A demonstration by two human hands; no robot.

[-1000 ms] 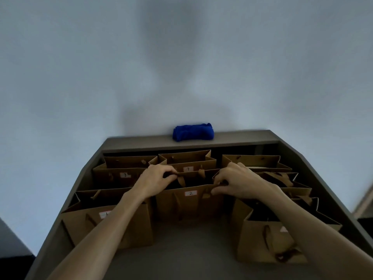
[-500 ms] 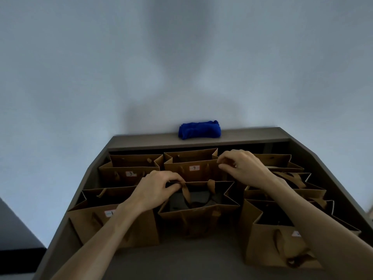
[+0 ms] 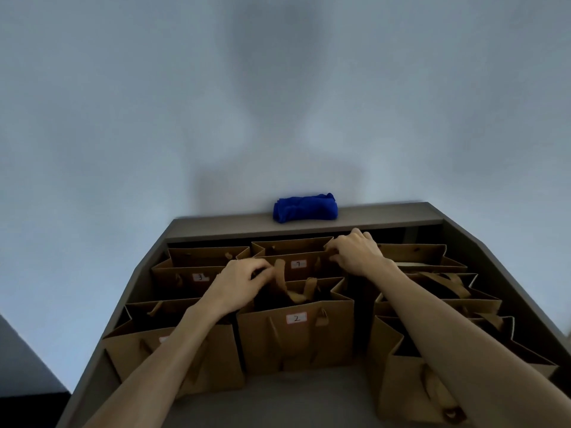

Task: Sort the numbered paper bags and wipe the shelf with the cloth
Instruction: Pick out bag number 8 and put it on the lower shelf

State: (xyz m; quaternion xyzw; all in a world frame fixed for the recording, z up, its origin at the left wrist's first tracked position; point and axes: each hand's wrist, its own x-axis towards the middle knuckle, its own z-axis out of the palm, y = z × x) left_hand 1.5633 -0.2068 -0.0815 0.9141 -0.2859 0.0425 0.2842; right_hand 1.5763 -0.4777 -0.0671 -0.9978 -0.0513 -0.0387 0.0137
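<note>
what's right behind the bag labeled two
Directly behind the bag labeled 2 stands another paper bag; its label reads 7 or 1. The right hand grips its rim. Its inside and lower part are hidden.

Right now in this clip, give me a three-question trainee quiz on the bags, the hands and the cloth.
1. True or false: the blue cloth lies on the top ledge, untouched.
2. Which number is on the label of the middle front bag?
3. The right hand is at the rim of which bag? A) the bag labelled 3 B) the rear middle bag C) the front right bag

Key: 1 true; 2 the number 2; 3 B.
</note>
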